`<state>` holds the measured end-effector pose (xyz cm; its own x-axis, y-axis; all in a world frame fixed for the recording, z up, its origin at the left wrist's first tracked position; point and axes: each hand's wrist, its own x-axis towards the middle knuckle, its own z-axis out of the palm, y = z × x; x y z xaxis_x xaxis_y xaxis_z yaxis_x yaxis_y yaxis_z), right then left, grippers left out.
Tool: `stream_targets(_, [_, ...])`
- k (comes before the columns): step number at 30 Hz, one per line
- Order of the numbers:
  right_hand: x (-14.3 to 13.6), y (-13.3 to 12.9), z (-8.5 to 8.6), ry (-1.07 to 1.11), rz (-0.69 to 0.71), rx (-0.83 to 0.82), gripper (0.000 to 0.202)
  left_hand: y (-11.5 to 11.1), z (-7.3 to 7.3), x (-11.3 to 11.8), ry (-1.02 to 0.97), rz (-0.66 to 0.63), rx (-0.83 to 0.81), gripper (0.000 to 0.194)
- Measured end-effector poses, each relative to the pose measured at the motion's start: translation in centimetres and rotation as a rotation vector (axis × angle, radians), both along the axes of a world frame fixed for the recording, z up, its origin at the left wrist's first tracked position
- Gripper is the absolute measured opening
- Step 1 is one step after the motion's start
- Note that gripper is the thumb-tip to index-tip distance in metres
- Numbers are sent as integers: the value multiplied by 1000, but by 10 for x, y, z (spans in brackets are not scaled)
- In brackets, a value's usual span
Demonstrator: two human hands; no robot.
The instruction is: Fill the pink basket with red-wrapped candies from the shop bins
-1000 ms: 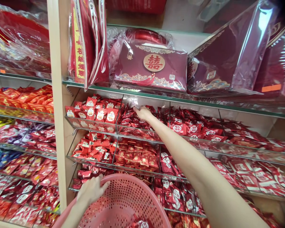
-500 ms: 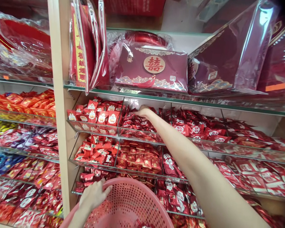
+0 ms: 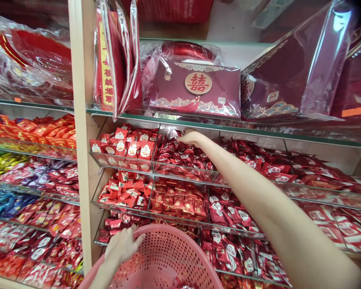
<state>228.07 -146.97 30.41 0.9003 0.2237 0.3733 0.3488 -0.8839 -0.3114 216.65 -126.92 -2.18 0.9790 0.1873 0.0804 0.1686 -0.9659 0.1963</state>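
My left hand (image 3: 123, 245) is closed over the rim of a pink perforated plastic basket (image 3: 168, 249), its thumb on the inner side. A few dark red packets (image 3: 185, 283) show at the basket's bottom edge of view. My right hand (image 3: 191, 138) reaches into an upper shelf compartment of dark red candy packets (image 3: 180, 154). Its fingers are together and bent down among the packets. The fingertips are hidden, so what they grip cannot be made out.
A glass shelf (image 3: 210, 123) runs just above my right hand, carrying maroon gift bags (image 3: 195, 90). Clear compartment fronts (image 3: 183, 170) edge the tiers. Bright red packets (image 3: 126, 144) fill the compartment at left. A wooden upright (image 3: 80, 120) separates another rack of colourful packets (image 3: 33, 172).
The whole view has shifted slightly, so the shelves appear further right. My right hand has moved a little up and right within the packets. My left hand stays at the basket rim.
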Motion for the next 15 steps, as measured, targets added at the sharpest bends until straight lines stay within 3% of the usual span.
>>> stream_targets(4, [-22, 8, 6, -134, 120, -161, 28, 0, 1, -1, -6, 9, 2, 58])
stream_targets(8, [-29, 31, 1, -274, 224, -287, 29, 0, 0, 0, -12, 7, 15, 60])
stream_targets(15, [-26, 44, -19, -190, 193, -287, 42, -5, 2, -3, 6, 4, 12, 61])
